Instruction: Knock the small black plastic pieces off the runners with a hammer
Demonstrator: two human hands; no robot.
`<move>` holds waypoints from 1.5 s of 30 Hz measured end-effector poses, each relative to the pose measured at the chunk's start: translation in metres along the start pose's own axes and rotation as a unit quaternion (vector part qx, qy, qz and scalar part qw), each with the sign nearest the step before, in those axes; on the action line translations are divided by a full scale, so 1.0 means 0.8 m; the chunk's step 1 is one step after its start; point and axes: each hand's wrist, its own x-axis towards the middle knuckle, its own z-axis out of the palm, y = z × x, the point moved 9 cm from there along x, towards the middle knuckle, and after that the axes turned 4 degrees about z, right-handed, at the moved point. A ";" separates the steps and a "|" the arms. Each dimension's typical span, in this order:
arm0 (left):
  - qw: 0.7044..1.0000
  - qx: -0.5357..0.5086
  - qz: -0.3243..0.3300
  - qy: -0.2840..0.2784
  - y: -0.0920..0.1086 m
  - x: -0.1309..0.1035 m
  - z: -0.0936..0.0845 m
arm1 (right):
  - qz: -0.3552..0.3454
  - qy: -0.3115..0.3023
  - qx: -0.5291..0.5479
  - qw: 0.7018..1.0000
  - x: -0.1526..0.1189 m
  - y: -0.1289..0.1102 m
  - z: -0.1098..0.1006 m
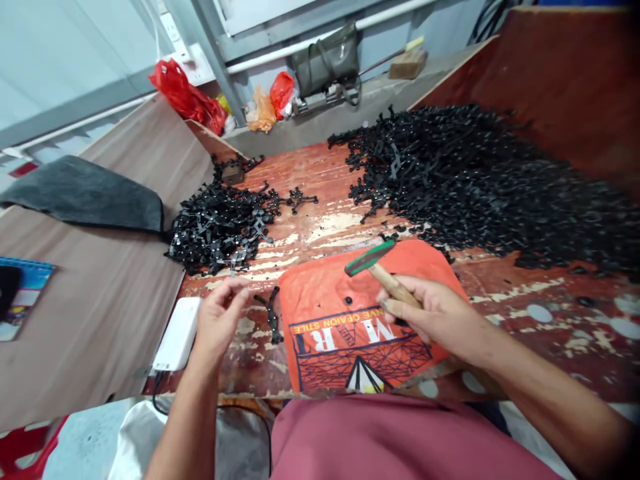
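My right hand (420, 307) is wrapped round the wooden handle of a small hammer (371, 259) with a green-edged head, held over an orange printed cloth (320, 287). My left hand (223, 310) is left of the cloth, thumb and forefinger close together; anything between the fingertips is too small to make out. Between that hand and the cloth lies a black jointed metal part (273, 315). A small black round piece (349, 301) rests on the cloth below the hammer head.
Black metal parts form a heap (220, 223) at the left and a larger pile (450, 173) at the right. A white power bank (177, 333) with a cable lies left. Wooden boards (75, 287) flank the worn red table (320, 180).
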 end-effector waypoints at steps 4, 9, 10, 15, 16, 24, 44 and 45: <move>0.929 0.345 -0.011 -0.132 0.002 -0.035 0.029 | 0.005 -0.022 -0.007 1.000 0.001 -0.001 0.021; 0.928 0.349 -0.036 -0.124 -0.018 -0.045 0.049 | 0.000 -0.063 -0.010 0.998 0.000 0.000 0.045; 0.940 0.319 -0.049 -0.107 -0.022 -0.045 0.042 | -0.007 -0.066 -0.009 0.998 -0.001 -0.001 0.045; 0.992 -0.011 -0.099 -0.081 0.000 -0.057 0.044 | -0.009 -0.031 -0.008 0.999 -0.004 -0.010 0.032; 0.987 -0.052 -0.109 -0.103 0.008 -0.062 0.060 | -0.011 -0.025 -0.005 1.000 -0.004 -0.014 0.031; 0.964 -0.017 -0.042 -0.262 0.051 -0.081 0.183 | -0.032 -0.018 0.011 0.999 -0.007 -0.026 0.025; 0.947 -0.104 -0.064 -0.298 0.073 -0.071 0.237 | -0.033 0.028 0.131 0.991 0.002 -0.008 -0.005; 0.951 -0.023 -0.011 -0.308 0.082 -0.065 0.223 | -0.030 0.024 0.118 0.992 0.001 -0.009 -0.008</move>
